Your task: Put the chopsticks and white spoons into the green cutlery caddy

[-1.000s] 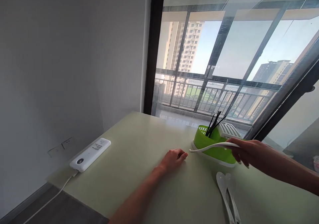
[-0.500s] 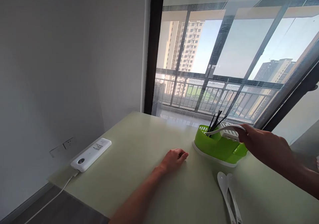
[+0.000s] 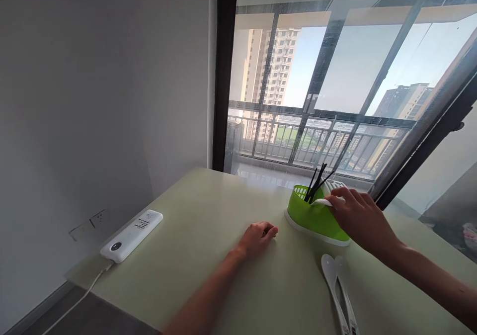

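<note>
Head view: right hand (image 3: 356,210) closed, fingers pinching a white utensil (image 3: 322,202) at the green holder (image 3: 311,220). Utensil's visible end points left, by the holder's upper edge; can't tell if it touches. Rest hidden by the hand. Black sticks (image 3: 316,183) stand tilted in the holder. Left hand (image 3: 257,238) rests on the table (image 3: 208,210), left of the holder, fingers loosely curled, part open, no object seen in its grasp. Two white spoons (image 3: 329,268) lie side by side, nearer the person than the holder. White device (image 3: 132,235) with cable (image 3: 80,302), table's left edge.
</note>
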Demonstrator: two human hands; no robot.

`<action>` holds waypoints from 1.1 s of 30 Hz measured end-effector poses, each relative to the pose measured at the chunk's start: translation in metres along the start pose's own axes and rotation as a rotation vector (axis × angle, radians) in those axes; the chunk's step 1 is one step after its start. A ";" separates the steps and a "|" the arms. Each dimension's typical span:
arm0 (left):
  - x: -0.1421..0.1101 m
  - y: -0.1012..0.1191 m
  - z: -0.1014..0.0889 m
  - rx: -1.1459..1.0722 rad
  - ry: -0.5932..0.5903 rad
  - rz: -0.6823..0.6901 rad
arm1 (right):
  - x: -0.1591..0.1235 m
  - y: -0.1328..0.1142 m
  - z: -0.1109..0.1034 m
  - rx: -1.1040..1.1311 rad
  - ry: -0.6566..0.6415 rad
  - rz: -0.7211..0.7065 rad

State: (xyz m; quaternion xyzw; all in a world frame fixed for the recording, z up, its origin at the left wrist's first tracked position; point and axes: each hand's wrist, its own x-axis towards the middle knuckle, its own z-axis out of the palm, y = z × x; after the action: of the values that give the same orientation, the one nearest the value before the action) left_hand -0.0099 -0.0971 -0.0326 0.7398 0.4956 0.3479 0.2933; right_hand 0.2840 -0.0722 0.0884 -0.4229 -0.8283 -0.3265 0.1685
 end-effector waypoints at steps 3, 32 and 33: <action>0.000 0.001 -0.001 -0.004 0.005 0.000 | 0.003 -0.006 0.004 -0.013 0.020 -0.013; -0.009 0.016 -0.013 0.014 -0.004 -0.080 | -0.006 -0.028 0.016 0.234 0.181 0.159; -0.010 0.017 -0.013 0.006 -0.003 -0.091 | -0.012 -0.029 0.014 0.270 0.214 0.163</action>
State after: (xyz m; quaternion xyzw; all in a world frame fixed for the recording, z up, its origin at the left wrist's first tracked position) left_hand -0.0144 -0.1113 -0.0143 0.7180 0.5292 0.3317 0.3072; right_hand 0.2680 -0.0823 0.0602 -0.4248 -0.8050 -0.2408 0.3369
